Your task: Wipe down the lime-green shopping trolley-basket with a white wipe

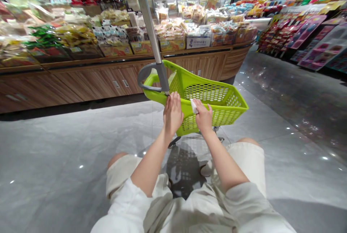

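Beside a desk heaped with snacks, a green basket stands on wheels above the floor, just ahead of bent knees. At left, a metal pole rises from a gray bracket, which looks like the firmest place to take hold. Next to it lies the left grip, fingers stretched out and together, flat on the near rim and closed around nothing. Farther right, a white tissue lies against the same rim, held by the curled fingers of the right grip; the tissue looks soft, light and easily torn, best pinned flat. The mesh basket, probably plastic, appears light and stiff, its glossy rim likely slippery. On wheels it may roll under a push, so the rim calls for a steadying palm. At far right, its corner juts out past both grips, untouched.
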Demonstrator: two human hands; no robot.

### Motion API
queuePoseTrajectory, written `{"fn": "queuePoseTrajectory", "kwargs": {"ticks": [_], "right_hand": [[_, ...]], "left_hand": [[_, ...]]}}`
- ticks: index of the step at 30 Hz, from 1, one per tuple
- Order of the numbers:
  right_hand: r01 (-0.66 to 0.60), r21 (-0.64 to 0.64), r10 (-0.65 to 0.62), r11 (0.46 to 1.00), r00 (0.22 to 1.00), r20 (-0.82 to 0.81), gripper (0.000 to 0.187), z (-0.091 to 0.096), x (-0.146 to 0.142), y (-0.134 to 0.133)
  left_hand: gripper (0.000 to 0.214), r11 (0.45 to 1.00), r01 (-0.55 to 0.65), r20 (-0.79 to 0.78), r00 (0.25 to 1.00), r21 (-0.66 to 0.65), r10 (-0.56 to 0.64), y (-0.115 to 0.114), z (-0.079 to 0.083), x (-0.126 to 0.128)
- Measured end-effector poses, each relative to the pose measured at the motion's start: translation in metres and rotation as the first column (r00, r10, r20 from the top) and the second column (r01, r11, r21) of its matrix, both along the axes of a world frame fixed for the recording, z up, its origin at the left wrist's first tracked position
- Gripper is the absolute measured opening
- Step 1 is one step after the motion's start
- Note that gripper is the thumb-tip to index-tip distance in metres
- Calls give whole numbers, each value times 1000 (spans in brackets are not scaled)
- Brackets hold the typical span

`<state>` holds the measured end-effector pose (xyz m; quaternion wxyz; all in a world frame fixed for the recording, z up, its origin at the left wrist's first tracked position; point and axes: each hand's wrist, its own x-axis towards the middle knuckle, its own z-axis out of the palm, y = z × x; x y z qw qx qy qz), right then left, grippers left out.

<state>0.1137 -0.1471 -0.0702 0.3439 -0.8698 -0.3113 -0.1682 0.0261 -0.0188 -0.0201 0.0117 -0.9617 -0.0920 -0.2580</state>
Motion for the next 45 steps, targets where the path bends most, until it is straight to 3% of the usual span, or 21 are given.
{"fn": "queuePoseTrajectory", "kwargs": {"ticks": [4, 7, 9, 12, 15, 19, 23, 25, 27, 31, 34, 37, 42, 45], "right_hand": [[203, 9, -202, 979, 979, -34, 64, -22, 25, -48], [299, 26, -296, 954, 950, -96, 62, -17, 23, -40], [245, 31, -240, 969, 965, -108, 63, -4, 11, -12], [19, 39, -17, 999, 998, -55, 64, 18, -12, 35], [-95, 46, 95, 994, 995, -4, 65, 27, -23, 54], [-55, 25, 54, 998, 998, 40, 67, 3, -3, 16], [195, 47, -195, 980, 981, -12, 63, -27, 28, -42], [286, 55, -283, 957, 958, -51, 60, -29, 32, -48], [282, 52, -278, 958, 958, -74, 60, -21, 25, -32], [8, 50, -7, 999, 1000, -18, 62, 8, -6, 30], [-103, 42, 101, 994, 994, 36, 64, 17, -16, 50], [-64, 2, 64, 998, 995, 81, 65, 3, 0, 23], [194, -61, -185, 979, 974, 129, 62, -37, 49, -73], [242, -96, -220, 966, 956, 195, 62, -48, 66, -110]], "left_hand": [[74, 1000, -7, -6, 1000, 0, 7, -2, 1, 0], [74, 1000, -5, 0, 1000, -1, 5, -2, 0, 1], [75, 1000, 0, 9, 1000, 1, 0, 0, -1, 2], [72, 1000, -1, 14, 1000, 19, 1, 2, -3, 3], [67, 1000, -9, 4, 1000, 28, 8, 3, -3, 2], [71, 999, -13, -9, 1000, 39, 13, 2, 0, 1], [74, 998, -27, -17, 999, 54, 28, 0, 0, 1], [73, 997, -31, -15, 999, 64, 32, 0, 0, 2], [72, 997, -33, -7, 999, 70, 34, -1, 0, 2], [64, 997, -42, 0, 999, 66, 42, -1, -1, 4], [61, 998, -41, 0, 999, 52, 41, 1, -2, 5], [64, 999, -34, 24, 999, 40, 33, 4, -5, 4], [68, 998, -17, 46, 999, 64, 14, 8, -8, 1], [69, 998, -5, 56, 998, 62, 2, 12, -8, -2]]}}
